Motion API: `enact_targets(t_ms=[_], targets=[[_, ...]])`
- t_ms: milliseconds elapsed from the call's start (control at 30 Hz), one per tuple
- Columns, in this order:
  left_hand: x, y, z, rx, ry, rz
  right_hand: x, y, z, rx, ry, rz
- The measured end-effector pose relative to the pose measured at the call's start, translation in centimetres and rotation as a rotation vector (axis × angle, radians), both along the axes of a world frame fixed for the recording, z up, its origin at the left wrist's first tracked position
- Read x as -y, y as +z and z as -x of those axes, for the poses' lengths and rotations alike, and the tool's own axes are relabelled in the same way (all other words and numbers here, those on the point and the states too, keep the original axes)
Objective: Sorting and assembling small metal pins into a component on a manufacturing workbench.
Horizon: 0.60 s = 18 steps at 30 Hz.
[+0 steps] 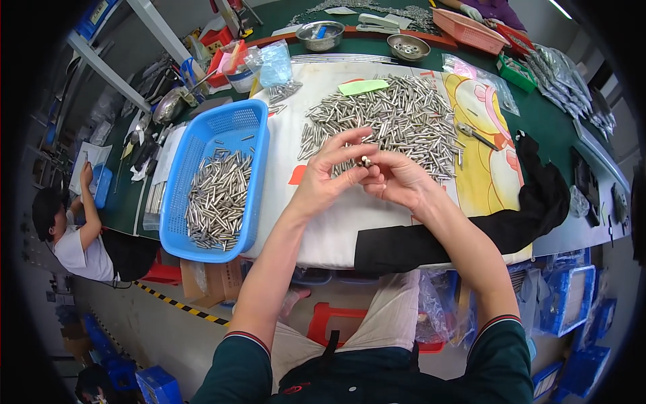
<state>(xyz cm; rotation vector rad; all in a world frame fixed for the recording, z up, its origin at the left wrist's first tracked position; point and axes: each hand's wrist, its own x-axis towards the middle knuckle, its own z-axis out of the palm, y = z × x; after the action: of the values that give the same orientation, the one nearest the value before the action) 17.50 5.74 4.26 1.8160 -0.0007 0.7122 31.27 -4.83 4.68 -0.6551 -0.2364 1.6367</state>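
Observation:
My left hand and my right hand meet over the near edge of a wide pile of small metal pins. Between their fingertips are a few metal pins, seen nearly end-on. Both hands are closed on them, thumbs and forefingers pinching; how many pins they hold I cannot tell. The pile lies on a pale printed cloth. To the left stands a blue plastic basket, partly filled with similar metal pins.
A green paper slip lies on the pile. Black fabric stretches along the table's near right edge. Metal bowls and a pink basket stand at the back. One person sits at the left; another person's gloved hand shows far right.

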Motion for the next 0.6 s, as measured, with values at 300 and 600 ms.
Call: enact_targets(t_ms=[300, 600], targets=[[0.7, 0.9, 0.1, -0.034, -0.093, 0.247, -0.1, -0.9, 0.5, -0.179, 0.051, -0.001], [0.6, 0.6, 0.0, -0.109, -0.013, 0.303, -0.3, -1.1, 0.6, -0.310, 0.122, -0.022]])
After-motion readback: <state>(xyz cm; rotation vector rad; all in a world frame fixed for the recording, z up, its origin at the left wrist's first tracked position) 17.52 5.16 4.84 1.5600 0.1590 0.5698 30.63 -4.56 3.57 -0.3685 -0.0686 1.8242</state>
